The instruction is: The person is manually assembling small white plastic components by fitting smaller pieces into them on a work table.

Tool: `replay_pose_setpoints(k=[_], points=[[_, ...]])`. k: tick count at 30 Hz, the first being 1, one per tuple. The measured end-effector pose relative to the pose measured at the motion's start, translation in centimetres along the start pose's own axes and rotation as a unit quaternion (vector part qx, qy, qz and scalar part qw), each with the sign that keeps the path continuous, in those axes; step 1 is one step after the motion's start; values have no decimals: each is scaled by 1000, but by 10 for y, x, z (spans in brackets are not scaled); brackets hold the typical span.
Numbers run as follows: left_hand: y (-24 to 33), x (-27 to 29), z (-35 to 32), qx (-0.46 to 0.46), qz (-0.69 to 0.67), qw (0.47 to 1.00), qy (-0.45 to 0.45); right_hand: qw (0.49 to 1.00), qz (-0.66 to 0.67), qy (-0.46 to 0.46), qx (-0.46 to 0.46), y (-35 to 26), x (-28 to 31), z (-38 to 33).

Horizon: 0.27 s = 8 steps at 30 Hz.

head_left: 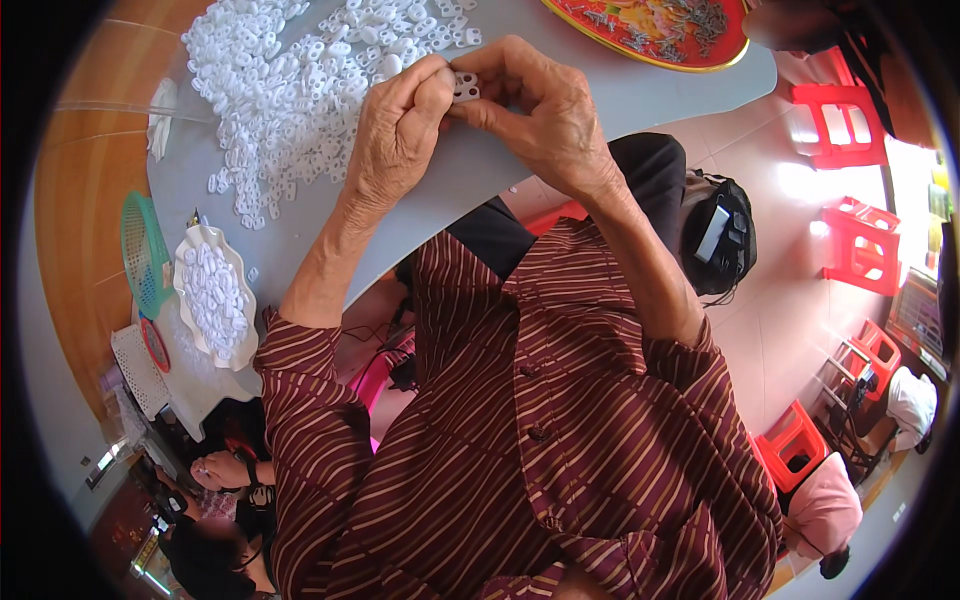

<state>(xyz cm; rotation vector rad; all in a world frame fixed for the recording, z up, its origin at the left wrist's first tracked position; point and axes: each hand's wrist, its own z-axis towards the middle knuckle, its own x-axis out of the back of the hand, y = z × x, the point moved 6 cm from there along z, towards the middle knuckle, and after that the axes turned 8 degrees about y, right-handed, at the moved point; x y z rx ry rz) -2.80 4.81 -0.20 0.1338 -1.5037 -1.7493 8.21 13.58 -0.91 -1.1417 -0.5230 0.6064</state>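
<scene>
Above the table's near edge, a small white plastic piece with dark holes (466, 88) sits between my two hands. My left hand (400, 130) is closed, its thumb and fingers pinched at the left end of the piece. From the other side, my right hand (545, 115) grips the piece between thumb and forefinger. Whether a second small part is hidden inside the left fingers cannot be made out. A large heap of similar white plastic pieces (290, 100) spreads over the table beyond and left of my hands.
A red tray (655, 62) of small metal parts lies at the far right. On the left stand a scalloped dish (247, 300) of white pieces and a green basket (146, 255). Red stools (838, 125) stand on the right; other people sit nearby, one person's hand (220, 470) at lower left.
</scene>
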Motion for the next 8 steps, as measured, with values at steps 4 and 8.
replay_pose_setpoints(k=[4, 8], points=[[-2, -1, 0, 12, -2, 1000, -11, 1000, 10, -8, -7, 2, -1, 0], [-2, 0, -1, 9, -12, 1000, -18, 1000, 3, -21, -7, 0, -1, 0]])
